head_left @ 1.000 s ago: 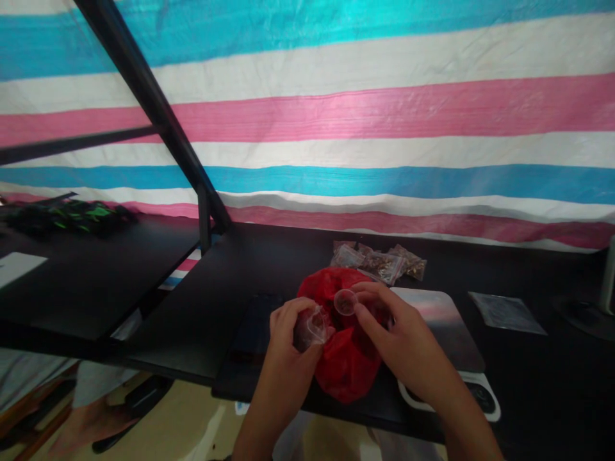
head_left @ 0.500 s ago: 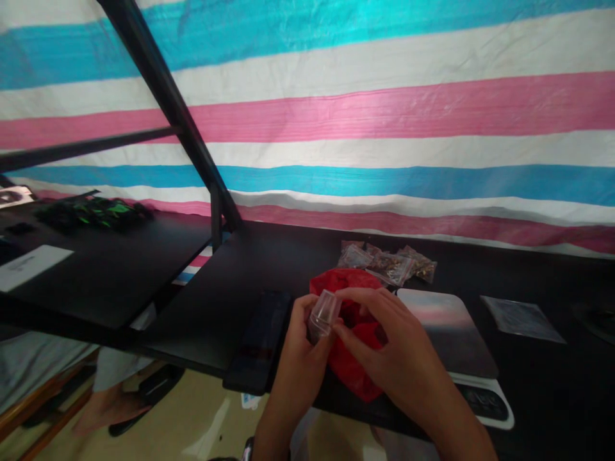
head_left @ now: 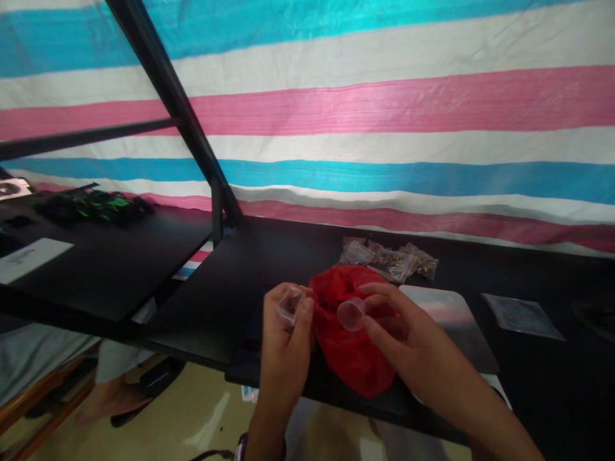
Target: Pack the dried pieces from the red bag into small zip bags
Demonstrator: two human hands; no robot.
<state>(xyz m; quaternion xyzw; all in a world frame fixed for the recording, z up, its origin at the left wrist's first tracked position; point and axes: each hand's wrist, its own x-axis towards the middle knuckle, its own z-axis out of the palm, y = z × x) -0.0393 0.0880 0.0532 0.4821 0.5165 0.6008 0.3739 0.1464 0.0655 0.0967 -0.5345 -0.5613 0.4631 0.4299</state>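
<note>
My left hand (head_left: 284, 333) is closed around a small clear plastic cup (head_left: 291, 301), held just left of a crumpled red plastic bag (head_left: 350, 339) on the black table (head_left: 269, 256). My right hand (head_left: 398, 333) pinches a second small clear cup (head_left: 351, 314) between thumb and fingers, over the red bag. The two cups are apart, a hand's width from each other. Part of the bag is hidden behind my right hand.
Several small clear bags of brownish bits (head_left: 389, 261) lie behind the red bag. A flat scale with a shiny plate (head_left: 446, 320) sits to the right, and a flat clear bag (head_left: 521, 315) further right. A black frame post (head_left: 216, 211) and a lower shelf (head_left: 86, 256) stand left.
The hands were together on one stack of cups half a second ago; now they have drawn apart, each holding a cup. The view shifted slightly.
</note>
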